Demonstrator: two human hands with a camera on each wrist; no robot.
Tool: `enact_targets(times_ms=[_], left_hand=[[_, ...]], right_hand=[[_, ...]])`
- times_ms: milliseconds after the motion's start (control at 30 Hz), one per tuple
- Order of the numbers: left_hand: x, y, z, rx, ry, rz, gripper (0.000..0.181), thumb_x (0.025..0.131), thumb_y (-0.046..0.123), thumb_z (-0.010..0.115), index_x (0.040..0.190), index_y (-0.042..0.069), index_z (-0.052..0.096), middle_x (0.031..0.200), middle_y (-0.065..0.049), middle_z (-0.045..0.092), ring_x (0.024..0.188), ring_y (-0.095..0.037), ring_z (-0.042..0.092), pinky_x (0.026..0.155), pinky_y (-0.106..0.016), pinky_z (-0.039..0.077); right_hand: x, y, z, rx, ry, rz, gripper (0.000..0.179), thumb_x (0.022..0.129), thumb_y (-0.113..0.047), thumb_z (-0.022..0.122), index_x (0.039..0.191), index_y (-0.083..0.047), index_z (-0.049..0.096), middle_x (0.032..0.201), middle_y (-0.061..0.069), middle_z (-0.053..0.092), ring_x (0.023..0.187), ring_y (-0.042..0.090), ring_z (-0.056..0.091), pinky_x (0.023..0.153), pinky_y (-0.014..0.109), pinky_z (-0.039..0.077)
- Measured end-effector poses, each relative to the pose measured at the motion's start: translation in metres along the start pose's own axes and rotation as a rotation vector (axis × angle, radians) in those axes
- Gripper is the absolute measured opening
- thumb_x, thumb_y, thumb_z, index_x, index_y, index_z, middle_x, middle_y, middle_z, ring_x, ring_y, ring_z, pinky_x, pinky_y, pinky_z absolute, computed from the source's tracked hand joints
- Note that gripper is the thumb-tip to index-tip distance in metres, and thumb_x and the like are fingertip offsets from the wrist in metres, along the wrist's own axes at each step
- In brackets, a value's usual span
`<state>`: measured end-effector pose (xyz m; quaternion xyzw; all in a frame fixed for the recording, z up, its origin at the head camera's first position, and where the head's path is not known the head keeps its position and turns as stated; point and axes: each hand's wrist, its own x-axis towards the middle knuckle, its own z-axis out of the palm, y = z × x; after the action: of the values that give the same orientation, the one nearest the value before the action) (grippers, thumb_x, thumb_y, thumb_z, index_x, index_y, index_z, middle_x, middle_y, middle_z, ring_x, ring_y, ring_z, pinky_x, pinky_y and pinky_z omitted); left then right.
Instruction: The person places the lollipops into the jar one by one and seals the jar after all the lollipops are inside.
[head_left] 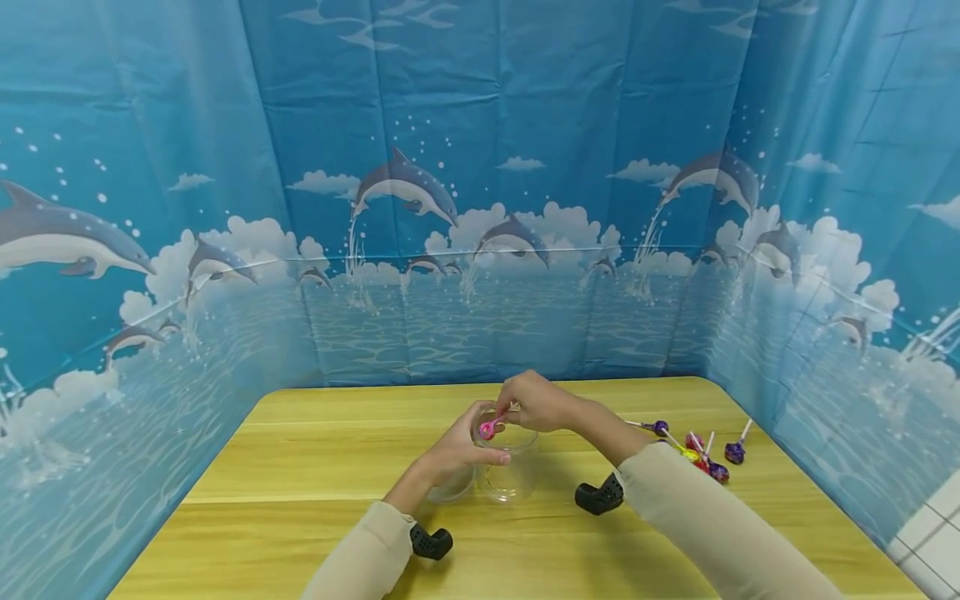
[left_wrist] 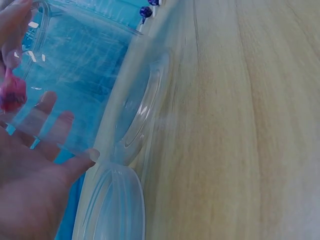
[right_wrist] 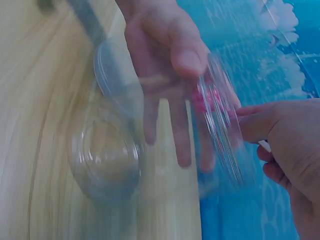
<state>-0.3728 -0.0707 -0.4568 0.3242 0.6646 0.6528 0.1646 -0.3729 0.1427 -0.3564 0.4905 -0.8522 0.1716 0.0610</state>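
Observation:
A clear plastic jar [head_left: 506, 483] stands on the table, its round mouth facing up. My left hand [head_left: 459, 448] holds it around the upper side, thumb at the front; in the right wrist view its fingers show through the clear wall. Between the thumb and fingers of my right hand [head_left: 537, 402] is the stick of a pink-wrapped lollipop [head_left: 488, 429], candy end down at the jar's mouth. That pink candy end [right_wrist: 210, 100] shows through the rim in the right wrist view. Beside the jar, partly behind my left hand, lies a clear round lid [left_wrist: 120, 205].
Several lollipops in purple, red and yellow wrappers [head_left: 693, 454] lie on the right of the wooden table [head_left: 300, 467]. A dolphin-printed blue curtain [head_left: 480, 325] hangs behind the table and along both sides. Black devices [head_left: 600, 497] sit at both wrists.

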Motion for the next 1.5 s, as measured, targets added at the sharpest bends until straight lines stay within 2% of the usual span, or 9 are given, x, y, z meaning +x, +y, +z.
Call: enact_targets(times_ms=[100,167,233,333,500,733,933,1067,1500], left_hand=[[-0.001,-0.001,0.0,0.014,0.006,-0.008,0.082,0.091,0.016,0.083,0.157,0.015,0.033,0.133,-0.013,0.057,0.106,-0.025,0.066,0.088,-0.037,0.056],[-0.001,-0.001,0.0,0.033,0.009,-0.012,0.083,0.091,0.016,0.083,0.157,0.016,0.033,0.112,-0.015,0.061,0.084,-0.022,0.067,0.081,-0.034,0.055],[-0.001,-0.002,0.0,0.039,0.005,-0.013,0.084,0.091,0.016,0.082,0.159,0.018,0.031,0.106,-0.017,0.061,0.078,-0.021,0.064,0.079,-0.033,0.054],[0.0,-0.002,0.0,0.014,-0.004,-0.003,0.088,0.092,0.014,0.081,0.161,0.019,0.027,0.127,-0.014,0.059,0.094,-0.029,0.067,0.087,-0.037,0.056],[0.001,-0.001,0.0,-0.011,-0.014,0.017,0.091,0.092,0.013,0.08,0.163,0.018,0.024,0.154,-0.009,0.044,0.128,-0.038,0.055,0.095,-0.042,0.054],[0.0,0.0,0.0,0.016,0.0,0.0,0.09,0.092,0.017,0.081,0.163,0.021,0.025,0.151,-0.008,0.048,0.093,-0.032,0.068,0.078,-0.039,0.058],[0.0,-0.003,0.001,-0.014,-0.013,0.018,0.088,0.092,0.015,0.081,0.161,0.015,0.026,0.156,-0.01,0.041,0.128,-0.047,0.053,0.095,-0.043,0.054],[0.002,-0.003,0.001,-0.04,-0.024,0.041,0.084,0.092,0.014,0.081,0.158,0.011,0.03,0.157,-0.012,0.038,0.141,-0.044,0.041,0.099,-0.045,0.052],[0.001,-0.004,0.001,-0.023,-0.011,0.037,0.085,0.092,0.014,0.081,0.159,0.01,0.028,0.158,-0.02,0.037,0.147,-0.046,0.031,0.105,-0.047,0.046]], right_hand=[[0.009,-0.005,0.006,-0.015,-0.048,0.007,0.009,0.093,-0.002,0.077,0.093,-0.008,0.083,0.091,0.003,0.075,0.086,0.018,0.071,0.076,0.029,0.056],[0.014,-0.007,0.01,-0.023,-0.076,0.015,0.011,0.092,-0.002,0.078,0.091,-0.011,0.084,0.089,0.001,0.076,0.085,0.017,0.071,0.075,0.026,0.056],[0.017,-0.01,0.013,-0.051,-0.093,0.026,0.013,0.091,-0.002,0.079,0.088,-0.014,0.084,0.087,-0.002,0.075,0.083,0.013,0.07,0.074,0.024,0.055],[0.02,-0.012,0.015,-0.089,-0.105,0.02,0.016,0.09,-0.001,0.08,0.083,-0.016,0.083,0.084,-0.005,0.073,0.08,0.01,0.068,0.073,0.024,0.055],[0.021,-0.012,0.019,-0.143,-0.081,-0.03,0.018,0.088,-0.004,0.082,0.078,-0.02,0.081,0.081,-0.009,0.072,0.079,0.007,0.065,0.075,0.025,0.054],[0.019,-0.01,0.022,-0.148,-0.015,-0.046,0.017,0.087,-0.006,0.083,0.079,-0.02,0.081,0.078,-0.006,0.071,0.073,0.008,0.064,0.069,0.024,0.053],[0.016,-0.01,0.02,-0.103,-0.035,-0.048,0.014,0.09,-0.003,0.081,0.087,-0.016,0.082,0.083,0.0,0.074,0.077,0.012,0.067,0.073,0.025,0.054],[0.012,-0.011,0.013,-0.051,-0.039,-0.01,0.014,0.091,-0.005,0.08,0.099,-0.014,0.083,0.091,0.001,0.076,0.082,0.016,0.071,0.075,0.027,0.056],[-0.008,-0.005,-0.008,-0.037,0.002,0.041,0.024,0.092,-0.002,0.078,0.116,-0.002,0.077,0.102,0.006,0.076,0.087,0.015,0.069,0.076,0.031,0.056]])
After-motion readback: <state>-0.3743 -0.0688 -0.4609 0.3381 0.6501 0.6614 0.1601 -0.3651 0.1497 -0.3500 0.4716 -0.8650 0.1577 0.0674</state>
